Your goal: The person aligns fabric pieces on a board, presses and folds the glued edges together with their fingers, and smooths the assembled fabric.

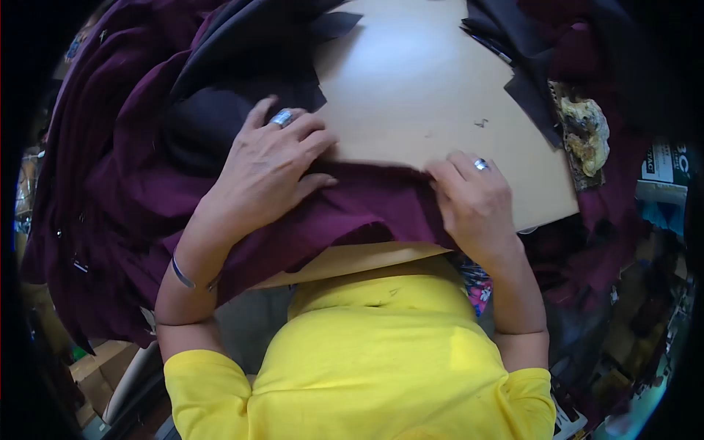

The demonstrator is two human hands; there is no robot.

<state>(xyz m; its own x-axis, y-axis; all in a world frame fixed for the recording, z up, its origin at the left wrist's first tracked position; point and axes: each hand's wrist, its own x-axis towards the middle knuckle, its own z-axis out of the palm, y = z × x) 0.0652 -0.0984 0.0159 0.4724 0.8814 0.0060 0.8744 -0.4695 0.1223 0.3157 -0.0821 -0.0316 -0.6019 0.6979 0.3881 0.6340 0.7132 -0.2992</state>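
A dark maroon cloth [352,213] lies across the near edge of a tan table [433,88]. My left hand [268,172], with a silver ring and a wrist bangle, presses flat on the cloth where it meets a dark navy fabric piece [213,121]. My right hand [473,202], also ringed, pinches the cloth's upper edge against the tabletop. A yellow shirt fills the bottom of the view.
More maroon fabric [103,169] is heaped at the left, hanging off the table. Dark cloth pieces [528,51] lie at the back right beside a crumpled yellowish-brown item [587,132]. Boxes and clutter stand on the floor at right.
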